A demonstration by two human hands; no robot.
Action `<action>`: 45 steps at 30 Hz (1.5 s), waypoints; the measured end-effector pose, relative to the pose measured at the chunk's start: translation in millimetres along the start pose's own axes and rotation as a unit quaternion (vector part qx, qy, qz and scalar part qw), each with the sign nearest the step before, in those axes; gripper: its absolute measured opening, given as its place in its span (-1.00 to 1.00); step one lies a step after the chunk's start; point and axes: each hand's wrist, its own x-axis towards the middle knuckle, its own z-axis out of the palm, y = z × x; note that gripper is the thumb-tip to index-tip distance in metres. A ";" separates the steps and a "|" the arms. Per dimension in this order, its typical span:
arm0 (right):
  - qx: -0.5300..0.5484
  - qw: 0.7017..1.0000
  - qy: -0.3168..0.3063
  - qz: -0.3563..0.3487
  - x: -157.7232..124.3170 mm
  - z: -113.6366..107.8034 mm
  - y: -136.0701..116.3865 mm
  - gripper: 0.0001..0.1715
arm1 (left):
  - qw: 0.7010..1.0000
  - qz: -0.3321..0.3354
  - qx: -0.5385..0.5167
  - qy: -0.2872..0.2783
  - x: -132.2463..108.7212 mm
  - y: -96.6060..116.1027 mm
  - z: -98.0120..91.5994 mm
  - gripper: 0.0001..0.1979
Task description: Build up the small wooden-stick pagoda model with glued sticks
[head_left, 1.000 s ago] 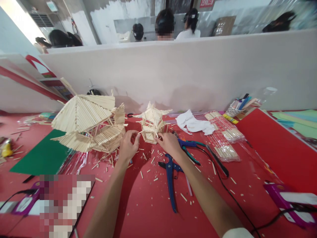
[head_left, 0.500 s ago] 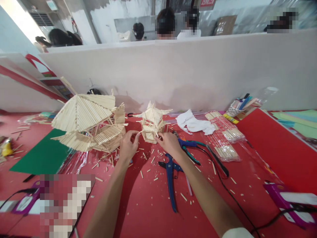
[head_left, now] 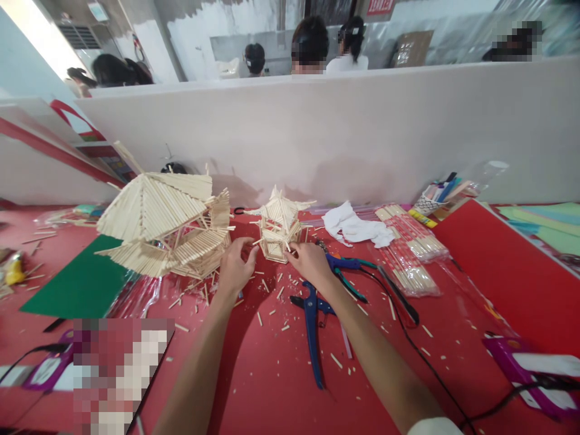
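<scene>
A small pavilion model (head_left: pixel 280 212) of pale wooden sticks, with a pointed roof and upturned corners, stands upright on the red table. On its left side, my left hand (head_left: pixel 236 264) is closed in a pinch at the end of a stick jutting from the model. My right hand (head_left: pixel 312 263) pinches a stick at the model's front right; the fingertips partly hide the contact. Left of my left hand stands a larger stick pavilion (head_left: pixel 170 208) with a two-tiered roof. Blue-handled cutters (head_left: pixel 312 332) lie below my right hand, with blue and green pliers (head_left: pixel 348 263) beside my forearm.
Cut stick pieces (head_left: pixel 264 285) litter the table. Bagged chopsticks (head_left: pixel 410 254), crumpled white tissue (head_left: pixel 356 225) and a pen holder (head_left: pixel 430 202) are at the right. A black cable (head_left: pixel 421 356) passes my right forearm. A white partition (head_left: pixel 326 133) closes the back; several people sit beyond it.
The view has shifted very slightly. Both hands stay at the small pavilion with almost the same grip, and nothing on the table has visibly moved.
</scene>
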 end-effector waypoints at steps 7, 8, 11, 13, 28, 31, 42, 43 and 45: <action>-0.001 1.000 0.014 0.002 0.5 3.3 -0.5 -0.63 | 0.990 -0.028 0.035 -0.133 1.3 -14.9 -1.7 -0.82; -0.002 1.000 0.016 0.002 0.6 3.5 -0.6 -0.64 | 0.984 -0.016 0.031 -0.172 1.2 -17.0 -2.8 -0.81; -0.008 1.000 0.016 0.013 0.6 3.1 -0.7 -0.65 | 0.956 0.046 0.008 -0.289 0.7 -20.4 -5.3 -0.69; -0.015 1.000 0.015 0.022 0.7 2.7 -0.5 -0.65 | 0.939 0.076 0.001 -0.335 0.0 -20.0 -6.2 -0.62; -0.005 1.000 -0.013 -0.001 2.8 1.4 11.0 -0.64 | 0.817 0.024 -0.040 -0.575 -11.0 12.7 -8.0 -0.80; 0.000 1.000 -0.013 -0.005 3.4 2.4 11.5 -0.65 | 0.797 0.017 -0.026 -0.603 -13.5 19.5 -2.5 -0.85; 0.067 0.997 -0.028 -0.014 -0.3 -15.0 25.7 -0.76 | 0.813 0.073 0.029 -0.577 -14.6 25.6 -5.2 -0.85; 0.073 0.997 -0.027 -0.012 -1.2 -19.1 29.9 -0.76 | 0.816 0.073 0.035 -0.572 -14.8 24.7 -5.4 -0.84; 0.073 0.997 -0.019 0.000 -3.3 -27.7 39.7 -0.77 | 0.818 0.073 0.041 -0.569 -15.2 22.5 -5.7 -0.85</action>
